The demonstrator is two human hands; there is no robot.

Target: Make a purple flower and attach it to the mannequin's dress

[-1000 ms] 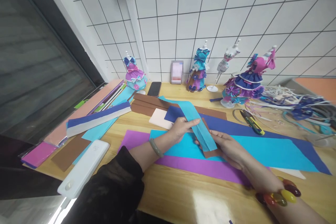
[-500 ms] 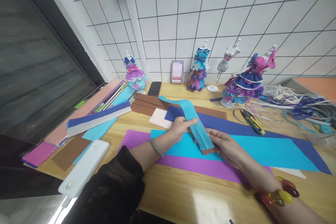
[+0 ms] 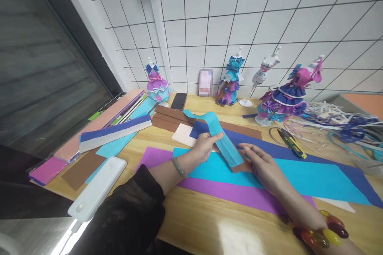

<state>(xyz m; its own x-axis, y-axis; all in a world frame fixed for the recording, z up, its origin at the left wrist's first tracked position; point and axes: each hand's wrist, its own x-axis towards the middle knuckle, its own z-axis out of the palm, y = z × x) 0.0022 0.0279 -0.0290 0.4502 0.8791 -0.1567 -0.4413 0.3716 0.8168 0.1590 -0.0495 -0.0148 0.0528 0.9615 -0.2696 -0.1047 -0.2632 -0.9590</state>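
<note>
My left hand (image 3: pixel 204 147) pinches a light blue strip (image 3: pixel 223 145), which looks like crepe paper, with the thumb on top. Its far end curls over toward the back of the table, and a lengthwise crease shows on the near end. Beneath it a brown strip (image 3: pixel 241 166) peeks out at the near end. My right hand (image 3: pixel 263 165) has its fingers closed at the brown strip's right edge; part of that grip is hidden. Both hands are above a wide light blue sheet (image 3: pixel 311 175), which lies over a purple sheet (image 3: pixel 221 193) and a dark blue sheet (image 3: pixel 272 143).
Small dressed mannequins (image 3: pixel 157 83) stand along the tiled wall, with a propped phone (image 3: pixel 205 83) and a dark phone (image 3: pixel 178 101). A yellow-black utility knife (image 3: pixel 291 143) lies right, near tangled ribbons (image 3: pixel 338 119). Left are a blue-white strip (image 3: pixel 116 131) and a white lamp (image 3: pixel 98 187).
My right hand has shifted slightly right, away from the light blue strip, and more of the brown strip shows. My left hand keeps its hold. The view has turned slightly left.
</note>
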